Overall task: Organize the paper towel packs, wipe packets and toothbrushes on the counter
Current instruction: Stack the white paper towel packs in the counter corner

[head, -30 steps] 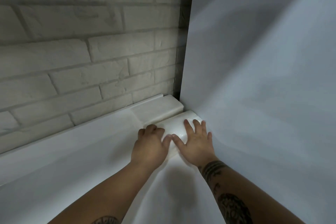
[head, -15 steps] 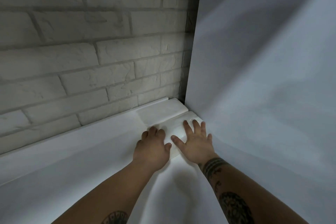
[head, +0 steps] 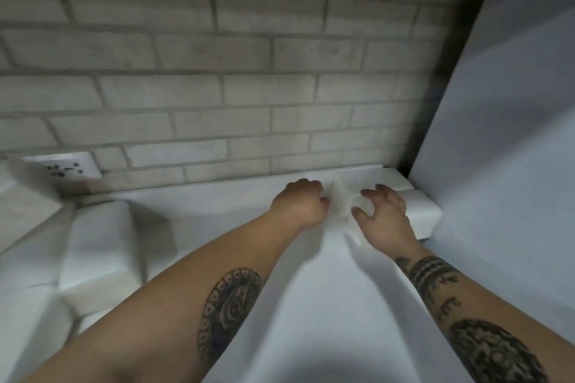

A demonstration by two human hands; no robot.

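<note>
Near the left edge of the counter (head: 217,214) we see white packs (head: 99,242) lying. Farther, in the far right corner, the right hand (head: 384,218) grasps a paper towel pack (head: 420,216) with curled fingers. The left hand (head: 300,205) is clenched at the pack's left end; whether it holds the pack, we cannot tell. Behind is a brick wall (head: 249,87).

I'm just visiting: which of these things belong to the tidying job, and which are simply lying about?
Job: front white pack in the corner, gripped by the right hand, with the left hand at its end; rear white pack behind it; white packs at the left; counter.
Lying about: wall socket; brick wall; white side panel.
</note>
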